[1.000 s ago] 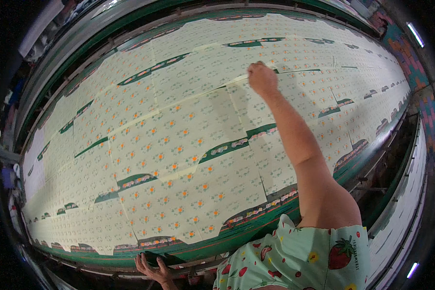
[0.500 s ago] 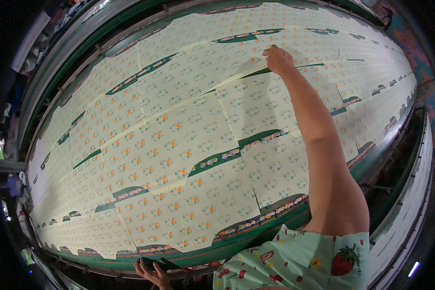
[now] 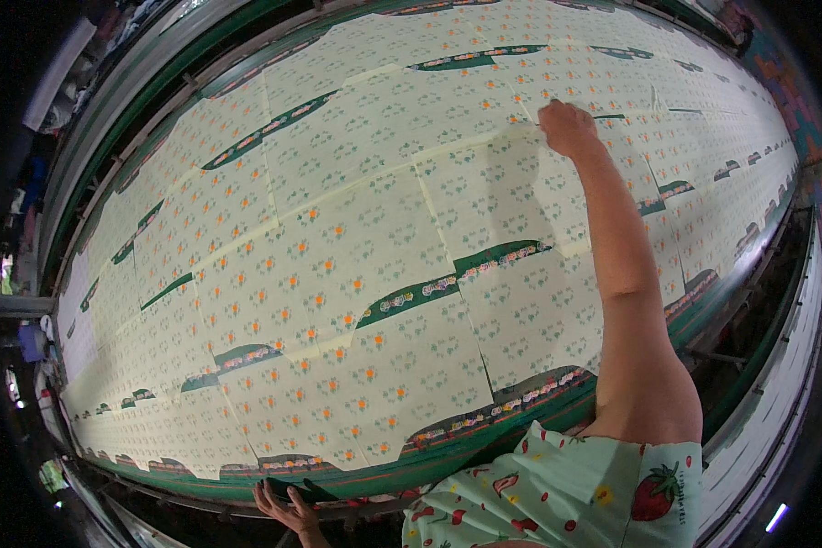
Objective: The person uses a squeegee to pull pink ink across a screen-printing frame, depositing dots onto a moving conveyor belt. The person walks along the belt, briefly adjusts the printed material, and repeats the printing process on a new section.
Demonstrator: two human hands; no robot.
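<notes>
Cream printed pieces (image 3: 320, 247) with orange and green flowers cover a long green-topped table (image 3: 365, 479), green showing in shaped gaps between them. My right hand (image 3: 564, 126), at the end of my stretched arm, is closed at a seam between pieces on the far half; what its fingertips hold is hidden. The arm's shadow falls left across the pieces. My left hand (image 3: 283, 507) rests at the table's near edge, fingers spread, holding nothing. My mint sleeve or garment (image 3: 530, 484) with fruit print fills the lower right.
Long rails (image 3: 110, 100) run beyond the far side. Another long, white-covered surface (image 3: 776, 338) lies at the right, near multicoloured floor tiles (image 3: 808, 151). A purple object (image 3: 32, 342) and a grey beam (image 3: 23, 306) are at the left.
My right hand has moved rightward along the seam, first up, then slightly down. The long green slit left of it is now covered by cream material. My left hand stays at the edge.
</notes>
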